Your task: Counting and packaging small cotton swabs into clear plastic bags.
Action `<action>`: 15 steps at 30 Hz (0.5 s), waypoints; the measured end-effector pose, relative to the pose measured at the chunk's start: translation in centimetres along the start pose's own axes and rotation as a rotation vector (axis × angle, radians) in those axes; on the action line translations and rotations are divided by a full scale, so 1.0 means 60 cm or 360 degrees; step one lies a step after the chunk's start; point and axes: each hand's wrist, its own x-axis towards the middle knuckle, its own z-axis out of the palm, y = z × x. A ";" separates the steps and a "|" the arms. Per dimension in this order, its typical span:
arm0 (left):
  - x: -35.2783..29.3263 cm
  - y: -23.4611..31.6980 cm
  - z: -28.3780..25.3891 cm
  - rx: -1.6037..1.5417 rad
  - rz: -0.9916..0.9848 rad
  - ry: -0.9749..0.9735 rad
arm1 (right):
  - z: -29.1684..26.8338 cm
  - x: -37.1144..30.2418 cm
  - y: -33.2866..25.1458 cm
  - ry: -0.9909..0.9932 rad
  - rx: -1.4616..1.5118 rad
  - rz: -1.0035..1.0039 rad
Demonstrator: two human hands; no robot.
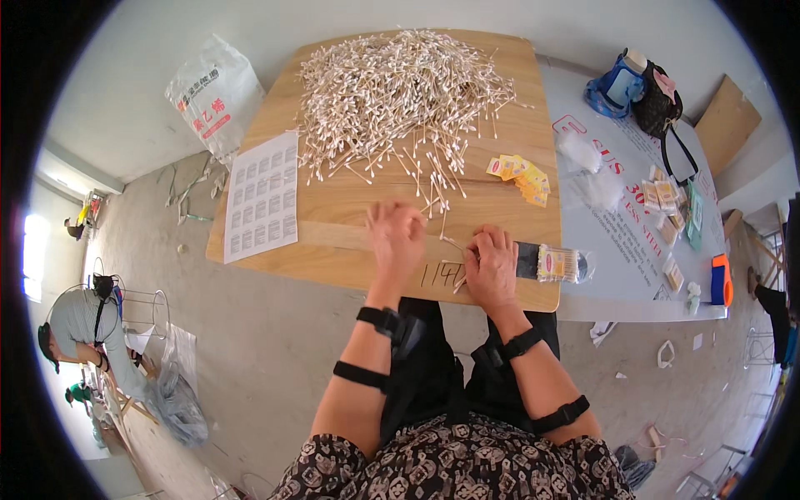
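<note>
My left hand (396, 237) is above the wooden table, its fingers curled in and slightly blurred; what they hold, if anything, I cannot make out. Low over the front of the table, my right hand (493, 265) has its fingers bent down and pressed together, with a few cotton swabs sticking out at their left side. Beyond both hands lies a large heap of loose cotton swabs (396, 96), trailing toward me. Right of my right hand, a clear packet of cotton swabs (558, 263) lies on a dark strip (527, 260).
A printed sheet (263, 200) lies at the table's left, and yellow cards (523, 175) at its right. A grey-covered surface (621, 287) adjoins on the right, with swab packs (662, 198), an orange-and-blue tape dispenser (720, 281) and bags. At left are a plastic sack (212, 92) and a person (100, 333) bending.
</note>
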 end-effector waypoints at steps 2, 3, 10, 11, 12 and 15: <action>-0.030 0.036 -0.014 -0.0064 0.0354 -0.0163 | -0.003 0.002 -0.003 0.0006 0.0022 -0.0012; -0.042 0.047 -0.015 0.0008 0.0312 -0.0234 | -0.005 0.003 -0.005 -0.0019 0.0028 -0.0006; -0.024 0.012 -0.013 0.0223 0.0036 -0.0022 | -0.004 0.002 -0.014 -0.0041 0.0111 0.0022; -0.018 0.006 -0.014 0.0222 0.0037 -0.0022 | -0.003 0.001 -0.013 -0.0040 0.0111 0.0021; -0.009 0.006 -0.017 0.0278 -0.0060 -0.0124 | -0.003 0.001 -0.011 -0.0033 0.0096 0.0013; 0.021 0.011 -0.014 0.0346 -0.0079 -0.0259 | -0.004 0.001 -0.005 -0.0028 0.0074 0.0000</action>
